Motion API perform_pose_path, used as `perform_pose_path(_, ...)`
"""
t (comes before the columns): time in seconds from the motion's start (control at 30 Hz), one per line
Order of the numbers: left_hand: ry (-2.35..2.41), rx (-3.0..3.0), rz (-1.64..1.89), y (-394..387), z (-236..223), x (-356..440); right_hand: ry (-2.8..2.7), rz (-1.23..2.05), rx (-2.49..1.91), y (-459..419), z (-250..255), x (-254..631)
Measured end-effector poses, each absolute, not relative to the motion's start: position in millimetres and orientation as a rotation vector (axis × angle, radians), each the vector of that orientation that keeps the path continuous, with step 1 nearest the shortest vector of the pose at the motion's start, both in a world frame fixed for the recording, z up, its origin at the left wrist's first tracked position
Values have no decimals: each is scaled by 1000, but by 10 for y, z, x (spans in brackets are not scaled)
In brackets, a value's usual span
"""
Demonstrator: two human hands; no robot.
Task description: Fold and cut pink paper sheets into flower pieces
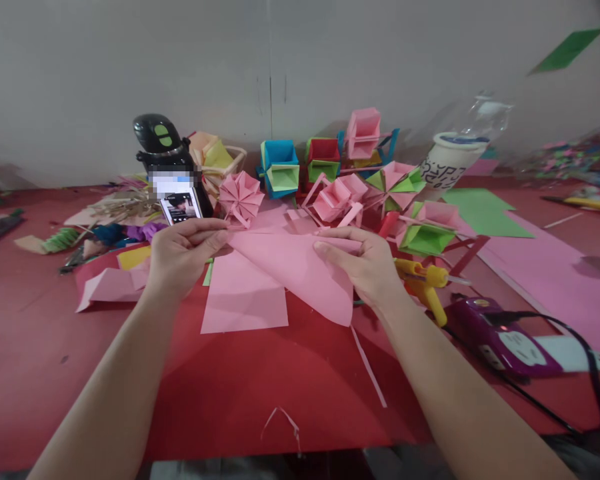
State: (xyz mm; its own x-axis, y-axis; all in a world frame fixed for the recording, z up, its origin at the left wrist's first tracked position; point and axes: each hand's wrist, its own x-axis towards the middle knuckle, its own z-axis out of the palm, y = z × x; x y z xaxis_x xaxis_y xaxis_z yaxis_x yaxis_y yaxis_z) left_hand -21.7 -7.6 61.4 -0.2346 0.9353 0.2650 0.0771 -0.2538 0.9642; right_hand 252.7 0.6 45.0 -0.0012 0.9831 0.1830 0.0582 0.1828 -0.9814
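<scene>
Pink paper (307,267) is held between your hands, over the red table (220,393), its loose right part curling down toward you. Your left hand (183,257) pinches the far edge at its left end between thumb and fingers; your right hand (373,263) grips farther along, thumb on the near face and fingers closed behind. Whether the flatter pink piece (245,300) beneath is separate or part of the same sheet, you cannot tell from here. To handle it well, hold that edge taut but not stretched, line up the corners before pressing any crease, and let the tabletop back the paper so the curl doesn't pull it askew

As for containers, the white cup (447,163) has something blue (460,139) at its mouth; its depths are hidden, and the clear bottle (485,120) may stand in or behind it. Yellow paper (217,157) sits in or before the pale basket (237,160), hard to say which
</scene>
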Motion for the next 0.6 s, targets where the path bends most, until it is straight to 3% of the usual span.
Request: perform_pose_path(0.6, 1306, 1342, 1672, -56, 556, -201, -1264, 1056, -1097, 19, 434, 2487)
